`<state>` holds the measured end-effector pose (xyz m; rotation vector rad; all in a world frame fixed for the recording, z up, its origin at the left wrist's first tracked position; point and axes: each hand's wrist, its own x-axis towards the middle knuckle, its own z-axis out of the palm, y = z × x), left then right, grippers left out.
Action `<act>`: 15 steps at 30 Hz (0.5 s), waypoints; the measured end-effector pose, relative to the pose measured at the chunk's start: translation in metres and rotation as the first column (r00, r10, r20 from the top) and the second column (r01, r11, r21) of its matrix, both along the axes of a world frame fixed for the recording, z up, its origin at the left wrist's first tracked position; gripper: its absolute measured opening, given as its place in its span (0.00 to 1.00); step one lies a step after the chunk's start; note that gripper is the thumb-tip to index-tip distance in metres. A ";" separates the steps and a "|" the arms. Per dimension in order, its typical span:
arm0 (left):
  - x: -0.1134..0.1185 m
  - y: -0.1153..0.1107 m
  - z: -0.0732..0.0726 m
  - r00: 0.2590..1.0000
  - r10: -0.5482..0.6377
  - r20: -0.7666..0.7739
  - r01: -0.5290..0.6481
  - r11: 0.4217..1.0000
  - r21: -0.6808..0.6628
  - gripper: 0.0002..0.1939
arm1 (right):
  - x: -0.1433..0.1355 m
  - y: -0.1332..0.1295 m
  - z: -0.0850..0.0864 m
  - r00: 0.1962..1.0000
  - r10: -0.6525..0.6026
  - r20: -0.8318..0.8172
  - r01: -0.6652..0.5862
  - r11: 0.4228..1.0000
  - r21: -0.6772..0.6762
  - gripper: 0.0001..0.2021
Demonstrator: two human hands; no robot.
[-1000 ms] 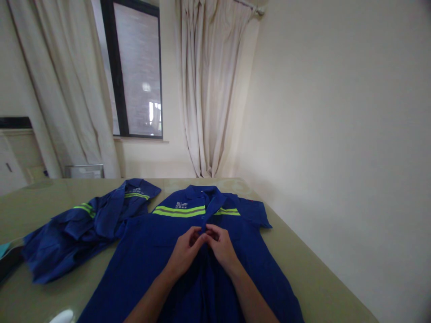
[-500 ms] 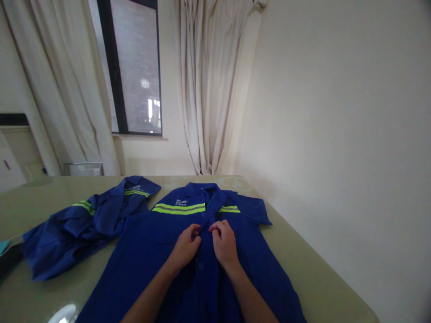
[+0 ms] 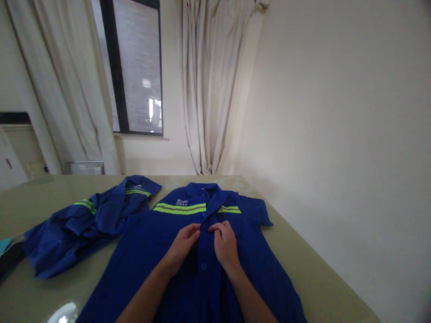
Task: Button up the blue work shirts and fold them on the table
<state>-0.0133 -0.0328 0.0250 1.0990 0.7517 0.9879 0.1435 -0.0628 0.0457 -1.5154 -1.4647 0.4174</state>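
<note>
A blue short-sleeved work shirt [image 3: 161,244] with yellow-green reflective stripes lies spread out, front up and collar away from me. My left hand [image 3: 185,242] pinches the left side of its button placket at chest height. Just across from it, my right hand [image 3: 225,242] grips the placket's other edge, fingers curled and fingertips close to the left ones. The part of the placket between the fingertips is partly covered, so any button there is hidden. One button [image 3: 203,266] shows below the hands, and another [image 3: 204,215] above them.
A second blue garment [image 3: 97,215] with matching stripes lies crumpled on the left of the glossy table [image 3: 319,269]. A dark object with a teal part [image 3: 10,251] sits at the left edge. The wall [image 3: 336,134] runs along the table's right side; curtains [image 3: 208,89] hang behind.
My left fingers have closed more tightly and shifted slightly up at the placket. The placket below lies a little farther right. My right hand has barely moved.
</note>
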 end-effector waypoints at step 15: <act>-0.001 0.002 -0.006 0.990 0.120 0.074 -0.114 0.991 -0.075 0.24 | -0.001 0.002 -0.004 0.994 0.049 -0.097 -0.037 0.991 0.131 0.18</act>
